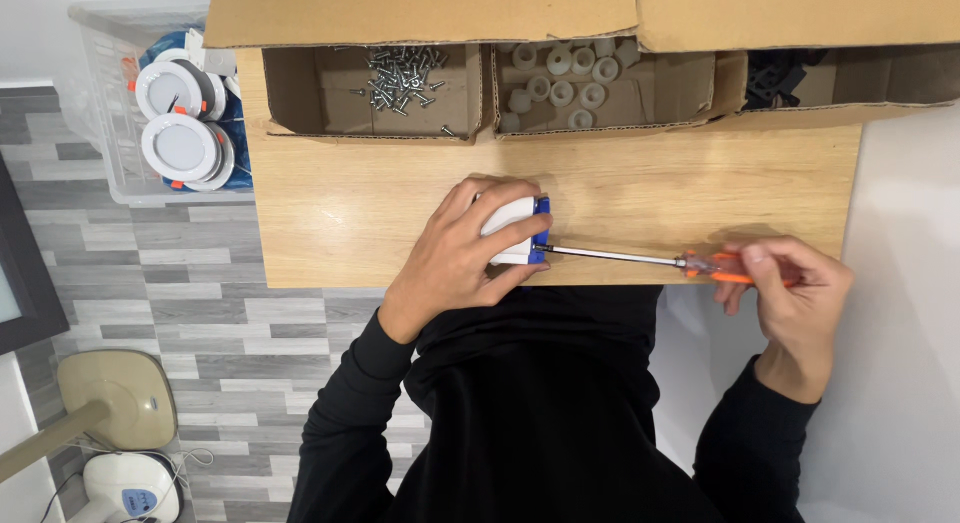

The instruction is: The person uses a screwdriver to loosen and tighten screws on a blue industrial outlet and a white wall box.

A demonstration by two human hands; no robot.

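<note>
Now the left hand (455, 258) clamps the white box (512, 229); the right hand (795, 288) grips a screwdriver (640, 257) touching it.

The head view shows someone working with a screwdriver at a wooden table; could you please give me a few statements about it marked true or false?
1. The left hand holds a small white box with a blue end on the wooden table. True.
2. The right hand grips a hammer. False: it grips an orange-handled screwdriver, its tip at the box's blue end.
3. The left cardboard compartment holds loose screws. True.
4. The middle compartment is full of black parts. False: it holds white round pieces; dark parts sit in the right one.
5. The round white lamps lie on the table. False: they sit in a clear plastic bin beside it.
</note>
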